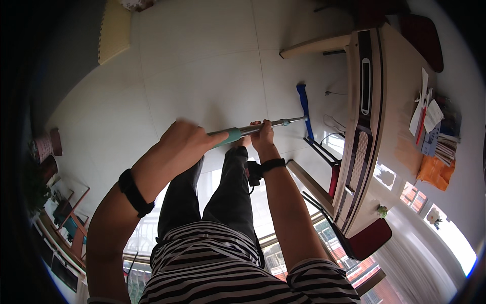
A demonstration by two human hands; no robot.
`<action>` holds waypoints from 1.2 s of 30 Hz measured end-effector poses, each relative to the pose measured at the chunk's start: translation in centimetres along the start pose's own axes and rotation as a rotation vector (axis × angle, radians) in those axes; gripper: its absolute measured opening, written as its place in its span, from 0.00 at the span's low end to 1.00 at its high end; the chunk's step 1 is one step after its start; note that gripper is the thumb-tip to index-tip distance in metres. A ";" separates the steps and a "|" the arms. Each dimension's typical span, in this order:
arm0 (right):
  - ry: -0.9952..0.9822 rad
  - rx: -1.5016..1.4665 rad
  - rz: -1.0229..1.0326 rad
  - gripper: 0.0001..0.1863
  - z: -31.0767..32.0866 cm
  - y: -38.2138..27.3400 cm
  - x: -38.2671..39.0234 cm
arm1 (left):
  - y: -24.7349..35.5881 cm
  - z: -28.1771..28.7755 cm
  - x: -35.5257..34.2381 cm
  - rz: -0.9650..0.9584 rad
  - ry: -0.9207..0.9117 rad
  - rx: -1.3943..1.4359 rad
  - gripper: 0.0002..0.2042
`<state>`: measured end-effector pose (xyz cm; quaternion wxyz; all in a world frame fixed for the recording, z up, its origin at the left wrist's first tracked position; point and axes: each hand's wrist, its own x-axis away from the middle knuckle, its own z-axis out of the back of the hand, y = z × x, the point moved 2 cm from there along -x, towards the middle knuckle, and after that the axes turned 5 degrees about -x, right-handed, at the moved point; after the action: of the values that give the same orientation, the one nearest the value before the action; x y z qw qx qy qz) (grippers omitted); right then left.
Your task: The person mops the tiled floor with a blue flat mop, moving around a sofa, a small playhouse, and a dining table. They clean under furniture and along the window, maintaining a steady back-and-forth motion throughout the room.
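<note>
My left hand (187,138) is closed on the teal grip (227,137) of a telescopic mop pole, its top partly blurred. My right hand (264,133) grips the silver pole (281,122) farther along, with a black strap and small device at that wrist. The pole reaches rightward to a long, narrow blue mop head (304,101) lying on the white tiled floor (202,76), beside the legs of furniture at the right.
A wooden table (390,121) with papers (430,121) stands at the right, with chairs (367,238) and cables beneath and beside it. A yellow foam mat (114,33) lies at the upper left. Plants (40,190) and furniture line the left side.
</note>
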<state>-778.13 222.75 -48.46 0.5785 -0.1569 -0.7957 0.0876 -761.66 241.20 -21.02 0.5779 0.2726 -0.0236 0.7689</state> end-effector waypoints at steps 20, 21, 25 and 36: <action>-0.129 -0.223 -0.442 0.10 -11.2 19.0 17.9 | -3.2 11.8 21.6 0.234 -0.098 -0.070 0.35; -0.174 -0.188 -0.512 0.10 -11.2 19.2 18.8 | -2.5 12.6 22.5 0.295 -0.110 -0.088 0.36; -0.251 -0.204 -0.486 0.09 -9.9 17.6 20.4 | 2.5 14.5 25.0 0.524 -0.080 0.026 0.33; -0.091 0.003 -0.332 0.07 0.6 5.7 20.8 | 15.3 12.7 22.0 0.237 0.281 0.328 0.22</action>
<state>-783.71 235.44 -31.95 0.5488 -0.0181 -0.8358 -0.0010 -774.52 250.93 3.88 0.4292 0.2484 0.1504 0.8553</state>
